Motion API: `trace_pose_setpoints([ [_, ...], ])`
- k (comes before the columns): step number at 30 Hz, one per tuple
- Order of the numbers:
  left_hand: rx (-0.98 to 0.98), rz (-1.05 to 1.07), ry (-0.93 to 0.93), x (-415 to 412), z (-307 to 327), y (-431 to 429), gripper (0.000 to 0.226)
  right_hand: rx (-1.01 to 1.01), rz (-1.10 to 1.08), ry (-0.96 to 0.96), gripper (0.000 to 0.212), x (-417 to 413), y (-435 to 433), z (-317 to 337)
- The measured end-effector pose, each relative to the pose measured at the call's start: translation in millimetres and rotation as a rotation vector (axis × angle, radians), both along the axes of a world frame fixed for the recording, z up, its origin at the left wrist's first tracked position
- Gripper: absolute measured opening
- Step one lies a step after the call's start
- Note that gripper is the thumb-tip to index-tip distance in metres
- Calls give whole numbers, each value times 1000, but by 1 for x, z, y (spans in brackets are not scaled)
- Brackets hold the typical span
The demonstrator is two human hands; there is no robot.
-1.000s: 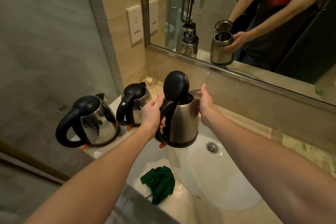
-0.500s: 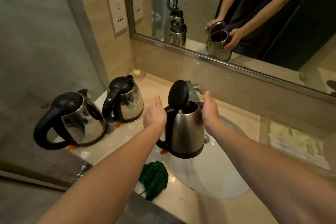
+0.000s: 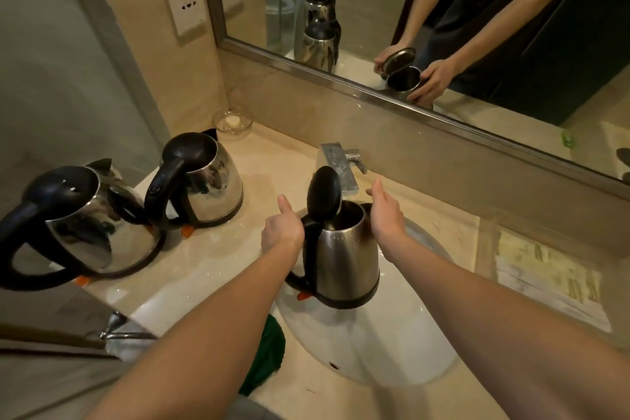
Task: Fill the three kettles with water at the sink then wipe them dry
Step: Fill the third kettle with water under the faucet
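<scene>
I hold a steel kettle (image 3: 344, 262) with its black lid (image 3: 324, 198) flipped up, over the white sink basin (image 3: 375, 351) and just below the tap (image 3: 339, 164). My left hand (image 3: 281, 232) grips its black handle, thumb up. My right hand (image 3: 387, 215) cups the body by the spout; the mirror shows its fingers curled round the kettle. Two more steel kettles (image 3: 208, 187) (image 3: 85, 228) stand with lids down on the counter to the left. A green cloth (image 3: 266, 355) lies at the counter's front edge, partly hidden by my left forearm.
A small glass dish (image 3: 233, 121) sits in the back left corner below a wall socket (image 3: 184, 0). The mirror (image 3: 477, 27) runs along the back wall. A printed sheet (image 3: 545, 283) lies on the counter to the right of the basin.
The kettle has come down and forward, from beside the tap to under its spout, with both hands still on it. The view has tilted down towards the basin.
</scene>
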State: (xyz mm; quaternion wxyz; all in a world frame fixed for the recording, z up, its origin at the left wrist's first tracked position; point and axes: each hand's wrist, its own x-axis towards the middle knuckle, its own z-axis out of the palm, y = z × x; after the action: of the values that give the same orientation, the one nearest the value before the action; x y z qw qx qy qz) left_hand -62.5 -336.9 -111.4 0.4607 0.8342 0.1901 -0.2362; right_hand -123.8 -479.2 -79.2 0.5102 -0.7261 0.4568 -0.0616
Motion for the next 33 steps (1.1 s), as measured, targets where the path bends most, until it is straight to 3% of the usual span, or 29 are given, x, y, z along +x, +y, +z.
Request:
trace_pose_setpoints([
  [11, -19, 108, 76, 15, -35, -26, 88, -29, 154, 11, 59, 33, -38, -23],
  [26, -119, 81, 114, 30, -49, -39, 81, -48, 130, -39, 57, 53, -56, -42],
  [33, -84, 48, 103, 31, -52, -45, 93, -60, 141, -46, 54, 52, -63, -43],
])
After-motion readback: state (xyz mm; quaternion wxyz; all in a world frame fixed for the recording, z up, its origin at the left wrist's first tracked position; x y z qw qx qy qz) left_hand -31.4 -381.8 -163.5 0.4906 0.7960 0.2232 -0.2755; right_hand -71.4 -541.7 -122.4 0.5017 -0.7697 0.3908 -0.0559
